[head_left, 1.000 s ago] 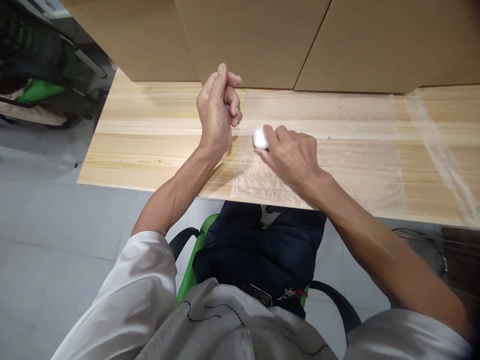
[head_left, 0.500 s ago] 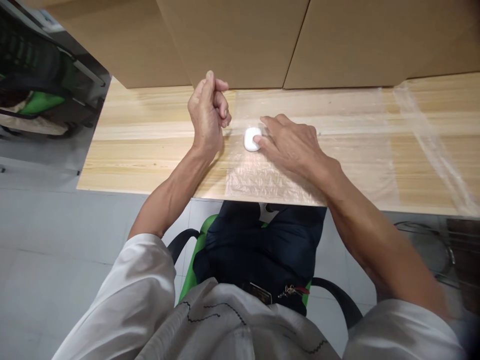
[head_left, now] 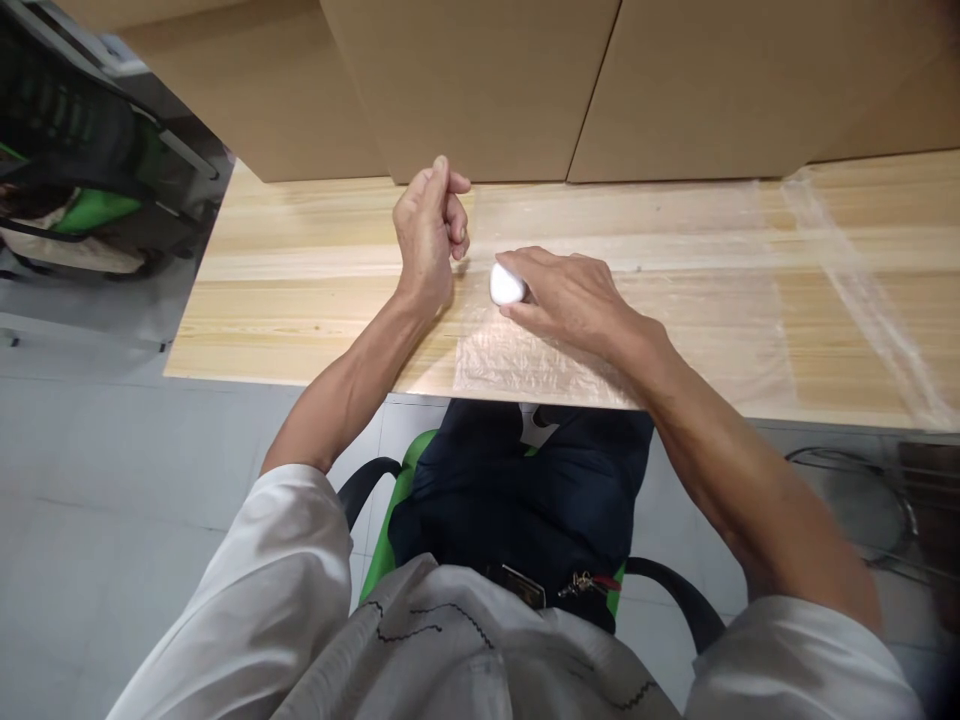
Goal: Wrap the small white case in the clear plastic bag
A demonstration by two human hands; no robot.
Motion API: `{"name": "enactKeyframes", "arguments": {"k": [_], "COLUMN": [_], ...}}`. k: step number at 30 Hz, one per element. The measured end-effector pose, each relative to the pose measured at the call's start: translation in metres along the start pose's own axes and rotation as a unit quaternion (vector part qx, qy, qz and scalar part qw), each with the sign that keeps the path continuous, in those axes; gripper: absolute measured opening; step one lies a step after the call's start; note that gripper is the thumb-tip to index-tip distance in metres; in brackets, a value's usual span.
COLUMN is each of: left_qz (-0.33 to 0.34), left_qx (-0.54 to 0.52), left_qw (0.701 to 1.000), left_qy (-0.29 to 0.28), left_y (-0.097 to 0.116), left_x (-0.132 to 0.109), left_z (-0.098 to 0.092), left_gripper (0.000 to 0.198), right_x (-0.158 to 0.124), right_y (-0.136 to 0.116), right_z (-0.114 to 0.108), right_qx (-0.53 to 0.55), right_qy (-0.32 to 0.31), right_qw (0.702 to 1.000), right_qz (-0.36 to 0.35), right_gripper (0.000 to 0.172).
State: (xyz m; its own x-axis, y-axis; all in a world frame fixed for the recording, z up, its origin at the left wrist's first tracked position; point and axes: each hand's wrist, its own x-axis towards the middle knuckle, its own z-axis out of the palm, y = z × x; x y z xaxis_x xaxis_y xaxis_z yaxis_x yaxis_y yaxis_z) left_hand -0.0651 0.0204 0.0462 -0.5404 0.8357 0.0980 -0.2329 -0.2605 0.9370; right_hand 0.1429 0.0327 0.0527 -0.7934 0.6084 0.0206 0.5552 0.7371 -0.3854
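My right hand (head_left: 574, 297) grips a small, glossy white rounded case (head_left: 507, 285), with the thumb on its near side and the fingers on its far side. The case looks tilted, and its right end is hidden by the hand. Below it lies a thin clear plastic sheet (head_left: 697, 330) taped over the wooden tabletop (head_left: 247, 300). To the left of the case, my left hand (head_left: 431, 225) rests on its outer edge, thumb up and fingers loosely curled in. Nothing shows in those fingers.
Cardboard panels (head_left: 480, 90) stand along the back of the tabletop. A strip of clear tape (head_left: 862, 290) crosses the right side. A dark chair with green parts (head_left: 97, 208) is at the far left. Cables (head_left: 855, 460) lie below on the right.
My right hand has closed its thumb and fingers around the white case, which has gone from lying flat to tilted. My left hand keeps its pose.
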Motion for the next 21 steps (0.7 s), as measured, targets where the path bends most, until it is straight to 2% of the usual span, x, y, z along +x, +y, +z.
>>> {"name": "enactKeyframes", "arguments": {"k": [6, 11, 16, 21], "left_qz": [0.016, 0.010, 0.023, 0.019], "left_qx": [0.038, 0.059, 0.043, 0.058], "left_qw": [0.999, 0.998, 0.998, 0.998], "left_qy": [-0.008, -0.017, -0.047, -0.034], "left_y": [-0.004, -0.005, -0.006, -0.007], "left_x": [0.000, 0.003, 0.003, 0.002], "left_z": [-0.002, -0.002, -0.003, -0.003], "left_gripper": [0.060, 0.062, 0.057, 0.056], "right_x": [-0.001, -0.005, -0.009, -0.012], "right_y": [0.000, -0.002, 0.001, 0.003], "right_z": [0.003, -0.001, -0.006, -0.005], "right_qx": [0.046, 0.080, 0.124, 0.140], "right_qy": [0.013, -0.019, -0.051, -0.027], "right_qw": [0.998, 0.992, 0.987, 0.988], "right_qz": [-0.047, -0.091, -0.093, -0.057], "right_gripper": [0.047, 0.054, 0.053, 0.055]}}
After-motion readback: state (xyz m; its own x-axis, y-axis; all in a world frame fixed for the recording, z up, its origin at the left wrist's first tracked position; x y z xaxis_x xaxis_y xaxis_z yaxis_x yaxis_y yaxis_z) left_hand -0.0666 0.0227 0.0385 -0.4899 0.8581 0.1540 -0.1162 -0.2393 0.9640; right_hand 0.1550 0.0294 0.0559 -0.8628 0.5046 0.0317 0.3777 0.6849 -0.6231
